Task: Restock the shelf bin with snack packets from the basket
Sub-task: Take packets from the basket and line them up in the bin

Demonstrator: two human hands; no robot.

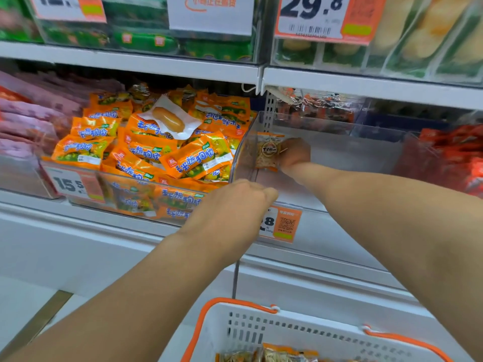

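A clear plastic shelf bin (337,150) sits at centre right on the middle shelf. My right hand (295,155) reaches inside it and grips a small snack packet (269,151) with an orange edge and a round label, held near the bin's left wall. My left hand (235,207) is closed on the bin's front lip, just left of its orange price tag (283,223). A white basket (261,333) with orange handles stands at the bottom of the view, with a few similar snack packets (277,355) showing inside it.
Left of the bin, a neighbouring bin (78,184) is heaped with orange sausage packets (162,142). Red packets (454,155) fill the bin on the right. Pink packs (28,113) lie at far left. An upper shelf (130,61) carries green packs and price cards.
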